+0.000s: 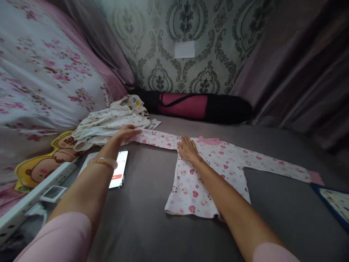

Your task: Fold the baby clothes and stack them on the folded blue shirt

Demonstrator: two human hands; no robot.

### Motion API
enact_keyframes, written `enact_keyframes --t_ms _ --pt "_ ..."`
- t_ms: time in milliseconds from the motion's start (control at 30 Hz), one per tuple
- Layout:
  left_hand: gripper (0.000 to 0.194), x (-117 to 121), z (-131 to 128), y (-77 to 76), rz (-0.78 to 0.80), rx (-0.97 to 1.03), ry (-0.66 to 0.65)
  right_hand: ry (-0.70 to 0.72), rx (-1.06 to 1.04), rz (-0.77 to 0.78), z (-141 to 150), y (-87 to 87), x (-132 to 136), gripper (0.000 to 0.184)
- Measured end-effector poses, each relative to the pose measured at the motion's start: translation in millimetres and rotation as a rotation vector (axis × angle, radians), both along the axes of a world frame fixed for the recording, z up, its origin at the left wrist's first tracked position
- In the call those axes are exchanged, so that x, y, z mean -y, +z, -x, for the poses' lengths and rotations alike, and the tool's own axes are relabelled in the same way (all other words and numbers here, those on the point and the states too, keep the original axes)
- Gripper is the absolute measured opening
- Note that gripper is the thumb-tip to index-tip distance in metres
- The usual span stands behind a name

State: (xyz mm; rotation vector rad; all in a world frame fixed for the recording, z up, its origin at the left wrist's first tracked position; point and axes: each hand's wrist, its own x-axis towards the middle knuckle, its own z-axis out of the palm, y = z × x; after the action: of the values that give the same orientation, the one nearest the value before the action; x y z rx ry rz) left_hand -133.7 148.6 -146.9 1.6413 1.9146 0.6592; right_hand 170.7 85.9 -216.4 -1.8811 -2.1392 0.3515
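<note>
A child's long-sleeved shirt (212, 174), white with pink hearts and a pink collar, lies spread on the grey bed surface. Both its sleeves stretch out sideways. My left hand (127, 133) is closed on the pink cuff of the sleeve at the left, its fingers partly hidden by the hand itself. Flat on the shirt near that sleeve's shoulder seam rests my right hand (188, 149), fingers extended and holding nothing. The far sleeve reaches to the right, untouched.
Behind my left hand is a pile of light clothes (114, 118). A lit phone (121, 169) and a power strip (58, 177) lie left, beside a yellow cartoon cushion (40, 169). A black and magenta bag (188, 106) lies along the wall. A blue-edged item (334, 202) sits right.
</note>
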Motion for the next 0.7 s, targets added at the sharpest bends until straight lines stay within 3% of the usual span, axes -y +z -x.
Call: enact_keyframes --t_ms 167,300,400,567,700 --pt "0.028 -2 -5 -13.2 -0.1 -0.316 -0.065 -0.002 0.042 -0.037 3 -5.2 3 0.061" --pt "0.038 3 -21 -31.0 -0.191 -0.585 -0.029 0.011 0.05 -0.063 2 -3.6 5 0.058" --pt "0.04 7 -29 -37.1 -0.184 -0.678 0.009 0.008 0.054 -0.07 2 -5.0 7 0.057" --pt "0.038 2 -33 -34.4 -0.068 -0.698 0.024 0.024 0.011 -0.028 2 -3.2 4 0.058" --pt "0.048 15 -45 -24.0 -0.085 -0.786 0.036 0.069 -0.216 0.096 -15 16.3 4 0.06"
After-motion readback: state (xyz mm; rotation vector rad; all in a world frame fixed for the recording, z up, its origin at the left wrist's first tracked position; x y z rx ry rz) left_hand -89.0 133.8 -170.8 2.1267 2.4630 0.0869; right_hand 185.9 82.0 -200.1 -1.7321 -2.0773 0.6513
